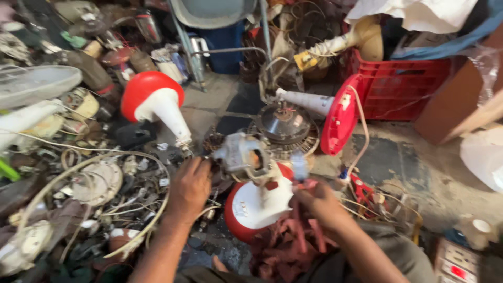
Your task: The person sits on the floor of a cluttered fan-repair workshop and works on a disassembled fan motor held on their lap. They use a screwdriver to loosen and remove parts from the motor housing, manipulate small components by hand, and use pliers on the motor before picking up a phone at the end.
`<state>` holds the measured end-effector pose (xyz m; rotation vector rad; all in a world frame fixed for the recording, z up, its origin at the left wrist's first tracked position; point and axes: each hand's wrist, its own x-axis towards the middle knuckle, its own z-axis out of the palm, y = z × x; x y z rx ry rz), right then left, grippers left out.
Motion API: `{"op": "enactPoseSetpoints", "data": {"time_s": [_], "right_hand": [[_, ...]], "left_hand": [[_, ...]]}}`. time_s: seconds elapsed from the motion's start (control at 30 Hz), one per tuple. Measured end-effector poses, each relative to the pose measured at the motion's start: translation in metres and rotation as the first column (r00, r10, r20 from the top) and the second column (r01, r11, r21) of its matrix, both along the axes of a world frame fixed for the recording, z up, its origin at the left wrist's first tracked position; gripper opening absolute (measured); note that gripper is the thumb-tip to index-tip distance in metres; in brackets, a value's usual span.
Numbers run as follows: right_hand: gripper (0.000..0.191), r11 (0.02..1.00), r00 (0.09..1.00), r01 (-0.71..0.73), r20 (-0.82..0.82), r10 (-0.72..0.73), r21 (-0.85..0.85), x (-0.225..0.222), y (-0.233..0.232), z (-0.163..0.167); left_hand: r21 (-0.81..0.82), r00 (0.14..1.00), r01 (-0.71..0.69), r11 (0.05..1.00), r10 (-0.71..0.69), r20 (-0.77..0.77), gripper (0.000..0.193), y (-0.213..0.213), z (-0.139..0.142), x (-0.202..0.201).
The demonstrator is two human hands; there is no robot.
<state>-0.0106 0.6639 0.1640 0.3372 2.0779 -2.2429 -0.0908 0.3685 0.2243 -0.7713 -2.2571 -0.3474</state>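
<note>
My left hand (189,189) rests with bent fingers on loose parts and wires, just left of a grey fan motor (245,158); whether it grips anything is unclear. My right hand (318,202) is closed on a small blurred tool with a pale tip (299,166), pointed at the motor. The motor sits atop a red and white fan base (257,207) that lies between my hands. A red rag (285,243) lies over my lap below it.
Two more red and white fan stands lie on the floor, one at the left (154,102) and one at the right (330,112). A metal fan motor housing (284,124) sits behind. A red crate (401,89) stands at the back right. Scrap wires (94,194) pile on the left.
</note>
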Motion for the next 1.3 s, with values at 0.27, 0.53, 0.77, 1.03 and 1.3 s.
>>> {"op": "enactPoseSetpoints", "data": {"time_s": [0.27, 0.53, 0.77, 1.03, 1.3], "right_hand": [[0.090, 0.944, 0.890, 0.299, -0.316, -0.328, -0.138, 0.026, 0.015, 0.075], [0.091, 0.879, 0.741, -0.243, -0.506, 0.442, 0.411, 0.017, -0.024, 0.128], [0.055, 0.960, 0.920, -0.047, -0.363, 0.149, 0.276, -0.010, -0.018, 0.102], [0.035, 0.922, 0.920, 0.383, -0.109, -0.376, 0.052, -0.031, 0.026, 0.014], [0.027, 0.899, 0.934, 0.338, -0.215, -0.285, 0.279, -0.126, 0.067, -0.017]], "left_hand": [[0.287, 0.969, 0.208, 0.935, -0.238, 0.073, 0.016, 0.000, -0.007, -0.015], [0.258, 0.634, 0.070, 0.964, -0.243, 0.734, 0.023, -0.029, 0.017, -0.036], [0.305, 0.956, 0.172, 0.937, -0.233, 0.177, 0.014, -0.016, 0.011, -0.005], [0.375, 0.958, 0.259, 0.890, -0.285, 0.014, 0.011, -0.002, -0.009, -0.034], [0.268, 0.500, 0.095, 0.959, -0.279, 0.820, 0.025, 0.000, 0.028, -0.088]]}}
